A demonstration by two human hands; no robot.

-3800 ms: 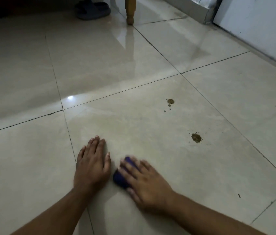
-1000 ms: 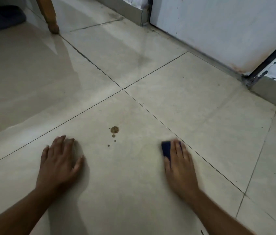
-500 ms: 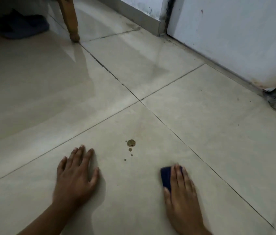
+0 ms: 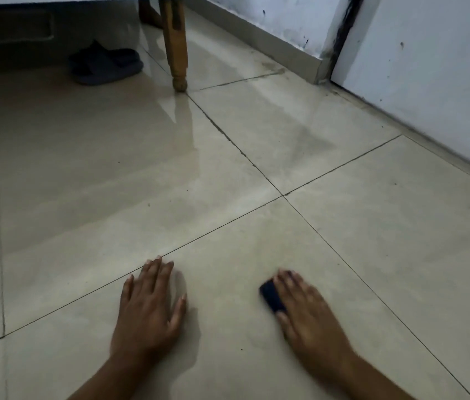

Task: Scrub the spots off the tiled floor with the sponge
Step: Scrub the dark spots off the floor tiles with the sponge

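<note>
Head camera: a person leans over a pale, glossy tiled floor, both bare forearms reaching in from the bottom edge. The left hand lies palm down on the tile, fingers straight and slightly spread, thumb out to the side, its fingertips close to a dark grout line. The right hand (blurred) presses flat on a dark blue sponge, fingers straight and close together over its top; the sponge's left end pokes out beside the index finger, and the thumb sits against its near edge. Sponge and hand sit on the same large tile as the left hand, well apart from it, with bare tile between them. Only tiny dark specks dot the tiles around the hands. Farther back, a wooden furniture leg stands on the floor where grout lines meet, and a dark slipper rests just to its left in the shadow. A scuffed white wall runs along the right.
</note>
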